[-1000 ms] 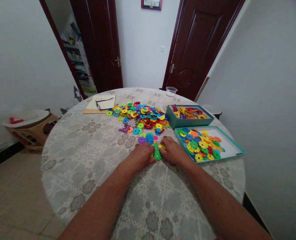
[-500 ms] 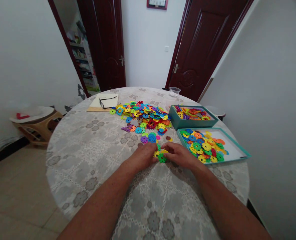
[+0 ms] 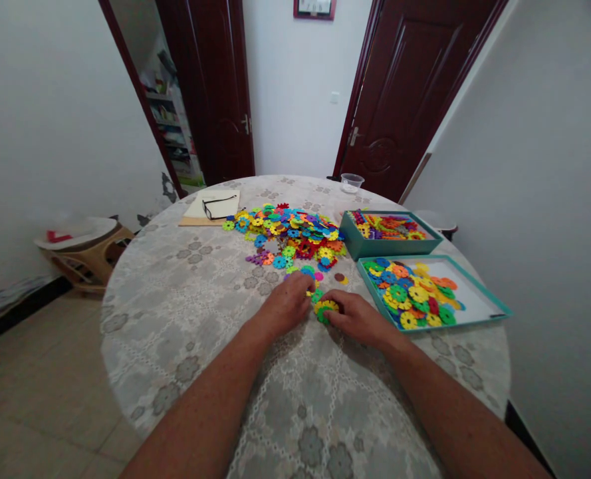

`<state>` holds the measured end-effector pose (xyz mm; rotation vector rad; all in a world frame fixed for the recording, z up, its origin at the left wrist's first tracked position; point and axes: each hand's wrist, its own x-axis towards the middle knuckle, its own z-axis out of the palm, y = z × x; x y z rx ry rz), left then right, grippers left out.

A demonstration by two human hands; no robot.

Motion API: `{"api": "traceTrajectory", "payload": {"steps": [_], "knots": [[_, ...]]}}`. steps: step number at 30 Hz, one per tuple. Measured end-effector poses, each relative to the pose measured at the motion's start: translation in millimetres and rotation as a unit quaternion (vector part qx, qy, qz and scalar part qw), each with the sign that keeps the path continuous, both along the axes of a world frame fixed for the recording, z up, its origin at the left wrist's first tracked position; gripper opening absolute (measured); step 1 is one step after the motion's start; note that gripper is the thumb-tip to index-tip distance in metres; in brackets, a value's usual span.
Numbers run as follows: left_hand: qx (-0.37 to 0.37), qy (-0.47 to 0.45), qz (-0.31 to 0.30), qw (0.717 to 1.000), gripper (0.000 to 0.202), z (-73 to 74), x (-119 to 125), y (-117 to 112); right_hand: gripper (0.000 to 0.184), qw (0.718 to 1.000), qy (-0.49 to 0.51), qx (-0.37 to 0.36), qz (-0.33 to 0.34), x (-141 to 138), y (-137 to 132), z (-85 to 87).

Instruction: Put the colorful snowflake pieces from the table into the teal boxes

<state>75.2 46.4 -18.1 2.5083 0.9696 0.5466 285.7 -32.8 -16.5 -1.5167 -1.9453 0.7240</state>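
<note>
My left hand (image 3: 286, 305) and my right hand (image 3: 357, 317) rest close together on the round table (image 3: 185, 299), fingers curled. Between them sits a small cluster of joined plastic snowflake discs (image 3: 324, 309), green and yellow. My right hand's fingers pinch this cluster. My left hand's fingertips reach toward loose discs at the near edge of the big pile of coloured discs (image 3: 295, 236); what they grip is hidden.
A teal box (image 3: 389, 243) with discs and its lid tray (image 3: 479, 309) with more discs lie at the right. Glasses on a notebook (image 3: 210, 206) and a clear cup (image 3: 351, 181) stand at the far side. A stool (image 3: 88, 256) is left of the table.
My left hand has slid forward toward the pile's near edge. My right hand stays on the small cluster. The camera view shifted slightly left.
</note>
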Motion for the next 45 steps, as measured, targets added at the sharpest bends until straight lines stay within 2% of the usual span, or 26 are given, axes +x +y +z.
{"api": "traceTrajectory", "payload": {"steps": [3, 5, 9, 12, 15, 24, 30, 34, 39, 45], "knots": [[0.063, -0.007, 0.069, 0.996, 0.038, -6.3, -9, 11, 0.022, 0.997, -0.011, 0.047, -0.054, 1, 6, -7.8], [0.072, 0.023, 0.081, 0.994, 0.05, -11.5, -12, 16, 0.023, 0.995, -0.012, 0.062, -0.075, 1, 11, -13.1], [0.07, 0.064, 0.033, 0.995, 0.046, -21.0, -10, 20, 0.025, 0.992, -0.051, 0.087, -0.078, 1, 16, -18.8], [0.054, 0.038, -0.011, 0.998, 0.043, -25.3, -5, 19, 0.022, 0.989, -0.09, 0.093, -0.076, -2, 17, -19.1], [0.016, -0.002, -0.034, 0.999, 0.048, -27.6, -1, 17, 0.02, 0.99, -0.093, 0.078, -0.072, -2, 18, -19.0], [-0.054, -0.136, -0.062, 0.987, 0.062, -25.3, 6, 10, 0.025, 0.994, -0.056, 0.068, -0.059, 1, 23, -19.2], [-0.066, -0.171, -0.05, 0.982, 0.064, -26.3, 8, 13, 0.024, 0.996, -0.041, 0.067, -0.037, -2, 21, -21.8], [-0.083, -0.169, -0.043, 0.981, 0.067, -25.0, 8, 13, 0.036, 0.997, -0.035, 0.074, -0.017, -1, 20, -20.0], [-0.088, -0.192, -0.037, 0.977, 0.055, -26.0, 10, 12, 0.039, 0.994, -0.066, 0.087, 0.019, 0, 20, -17.6], [-0.098, -0.21, -0.014, 0.973, 0.039, -31.7, 15, 12, 0.029, 0.985, -0.128, 0.113, 0.0, -7, 24, -25.8]]}}
